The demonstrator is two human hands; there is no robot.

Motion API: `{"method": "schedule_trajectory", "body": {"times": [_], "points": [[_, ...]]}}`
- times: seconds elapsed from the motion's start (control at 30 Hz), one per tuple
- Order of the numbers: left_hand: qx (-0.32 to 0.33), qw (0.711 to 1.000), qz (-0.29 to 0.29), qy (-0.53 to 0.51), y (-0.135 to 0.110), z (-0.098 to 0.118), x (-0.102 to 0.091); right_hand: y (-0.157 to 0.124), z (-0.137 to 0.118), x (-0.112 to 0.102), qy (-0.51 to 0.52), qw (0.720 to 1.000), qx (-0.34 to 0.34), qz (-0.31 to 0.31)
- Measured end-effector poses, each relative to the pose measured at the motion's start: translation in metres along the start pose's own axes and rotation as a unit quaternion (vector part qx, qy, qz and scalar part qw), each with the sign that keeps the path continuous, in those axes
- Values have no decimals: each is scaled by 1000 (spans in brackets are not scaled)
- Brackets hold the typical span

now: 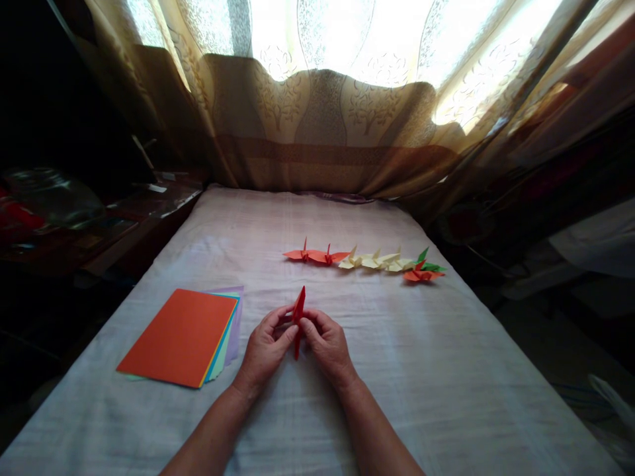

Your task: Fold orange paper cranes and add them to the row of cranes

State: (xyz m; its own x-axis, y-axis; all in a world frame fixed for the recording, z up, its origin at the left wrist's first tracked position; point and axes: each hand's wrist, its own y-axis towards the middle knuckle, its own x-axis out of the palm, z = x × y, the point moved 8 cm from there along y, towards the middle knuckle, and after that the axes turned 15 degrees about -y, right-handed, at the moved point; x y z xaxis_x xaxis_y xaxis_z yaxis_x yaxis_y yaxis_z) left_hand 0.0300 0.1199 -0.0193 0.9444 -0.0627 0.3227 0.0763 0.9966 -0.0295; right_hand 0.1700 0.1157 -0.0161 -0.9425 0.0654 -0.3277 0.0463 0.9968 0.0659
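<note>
Daylight [391, 39] glares through tree-patterned curtains [317, 125] hung across the far end of a room, their lower folds left in brown shadow. A pale, lightly rumpled sheet [431, 370] stretches wide before them. At left, a clear jar [54, 195] rests on dark brown furniture [44, 254]; at right, pale draped cloth [600, 238] shows above a dim floor [526, 324].

Glaring backlight through the curtain [317, 106], both sides dark, edges stretched and blurry.

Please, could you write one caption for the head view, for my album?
Left hand and right hand hold folded red paper, with stacked coloured sheets to the left and paper birds beyond.
</note>
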Motion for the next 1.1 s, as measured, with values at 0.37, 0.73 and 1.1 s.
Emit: {"method": "schedule_trajectory", "body": {"times": [0.37, 0.73, 1.1], "points": [[8, 999, -9, 44, -1, 2, 1, -1, -2, -2, -25, 999, -24, 16], [256, 885, -38, 388, -16, 36, 11, -10, -24, -13, -207, 961, -127, 133], [172, 923, 3, 343, 0, 32, 1, -16, -36, -5, -286, 930, -176, 147]]}}
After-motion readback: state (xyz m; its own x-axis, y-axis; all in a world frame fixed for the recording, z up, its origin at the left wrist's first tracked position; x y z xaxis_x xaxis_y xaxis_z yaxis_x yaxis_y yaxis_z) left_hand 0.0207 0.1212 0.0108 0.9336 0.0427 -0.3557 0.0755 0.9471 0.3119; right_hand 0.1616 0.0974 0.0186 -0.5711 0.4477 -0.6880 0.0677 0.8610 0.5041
